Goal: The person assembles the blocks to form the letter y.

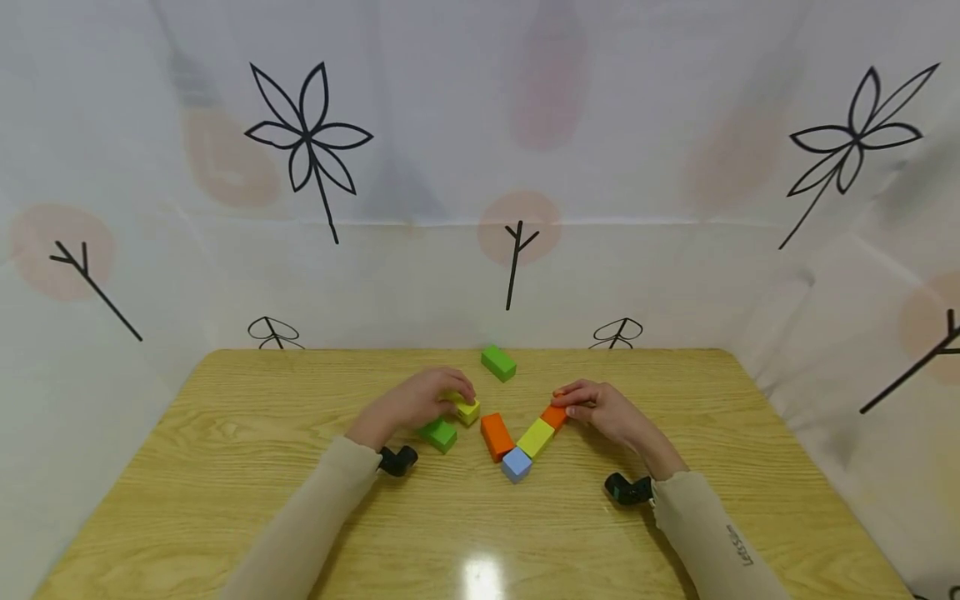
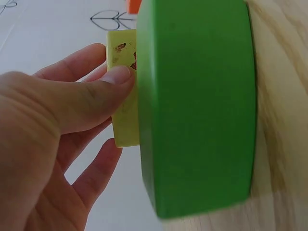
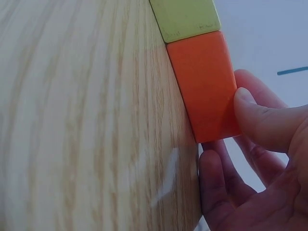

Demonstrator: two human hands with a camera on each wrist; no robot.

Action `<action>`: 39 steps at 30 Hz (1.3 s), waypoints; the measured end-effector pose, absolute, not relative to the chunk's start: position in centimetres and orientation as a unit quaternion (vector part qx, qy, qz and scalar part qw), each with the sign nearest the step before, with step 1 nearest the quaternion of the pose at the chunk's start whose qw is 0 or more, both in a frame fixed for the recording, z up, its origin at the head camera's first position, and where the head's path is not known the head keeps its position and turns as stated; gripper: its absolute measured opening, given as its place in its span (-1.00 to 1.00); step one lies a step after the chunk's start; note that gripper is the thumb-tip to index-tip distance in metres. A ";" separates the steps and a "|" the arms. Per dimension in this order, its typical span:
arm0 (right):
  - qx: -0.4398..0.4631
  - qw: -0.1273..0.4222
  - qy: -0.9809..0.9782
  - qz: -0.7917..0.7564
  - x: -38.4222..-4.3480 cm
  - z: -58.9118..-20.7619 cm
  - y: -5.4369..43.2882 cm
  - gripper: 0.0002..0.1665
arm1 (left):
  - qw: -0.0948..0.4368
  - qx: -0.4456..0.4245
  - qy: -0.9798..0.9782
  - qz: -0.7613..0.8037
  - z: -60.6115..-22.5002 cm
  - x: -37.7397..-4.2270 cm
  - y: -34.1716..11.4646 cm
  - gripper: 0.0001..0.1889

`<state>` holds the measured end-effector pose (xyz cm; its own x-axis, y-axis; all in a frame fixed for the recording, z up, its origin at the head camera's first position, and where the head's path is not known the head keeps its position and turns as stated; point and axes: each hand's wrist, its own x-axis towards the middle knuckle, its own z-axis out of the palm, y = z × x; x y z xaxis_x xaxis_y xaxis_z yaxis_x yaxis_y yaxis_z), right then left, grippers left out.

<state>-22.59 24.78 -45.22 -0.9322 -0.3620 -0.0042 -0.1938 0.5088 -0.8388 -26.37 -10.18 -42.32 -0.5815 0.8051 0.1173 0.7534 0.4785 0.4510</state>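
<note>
My left hand [image 1: 420, 400] pinches a yellow block [image 1: 469, 412] between thumb and fingers, just behind a green block [image 1: 439, 436]. In the left wrist view that green block [image 2: 202, 110] covers part of the yellow one [image 2: 126, 120]. On the other side, my right hand [image 1: 611, 410] grips an orange block [image 3: 207, 89] with thumb and fingers. This block stands end to end with a second yellow block [image 1: 536, 437], which meets a light blue block [image 1: 517, 465]. Another orange block [image 1: 496, 436] slants up from the blue one, so the blocks form a V.
Farther back on the wooden table [image 1: 480, 525] lies a second green block [image 1: 498, 363]. A patterned white cloth [image 1: 420, 275] hangs behind the table's back edge. Black wrist cameras [image 1: 627, 489] sit below both hands, close to the tabletop.
</note>
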 end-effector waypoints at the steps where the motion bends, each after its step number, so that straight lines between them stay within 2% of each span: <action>1: -0.161 0.089 0.864 -0.469 -22.6 -45.2 24.8 -0.69 | 0.053 0.459 0.857 0.229 -42.3 -26.3 -9.9 -0.78; 18: -0.168 0.086 0.866 -0.464 -22.7 -45.4 24.8 -0.69 | 0.074 0.467 0.861 0.188 -41.9 -26.0 -8.4 -0.77; 27: -0.169 0.085 0.868 -0.459 -22.7 -45.4 24.8 -0.69 | 0.090 0.472 0.859 0.175 -42.2 -27.0 -8.0 -0.76; 39: -0.168 0.086 0.867 -0.461 -22.7 -45.5 24.9 -0.69 | 0.076 0.486 0.857 0.155 -42.3 -27.5 -7.1 -0.72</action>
<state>-22.73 24.93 -45.52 -0.9288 -0.3705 0.0062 -0.2122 0.5181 -0.8286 -27.48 -7.05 -42.31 -0.5165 0.8561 0.0196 0.8088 0.4802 0.3396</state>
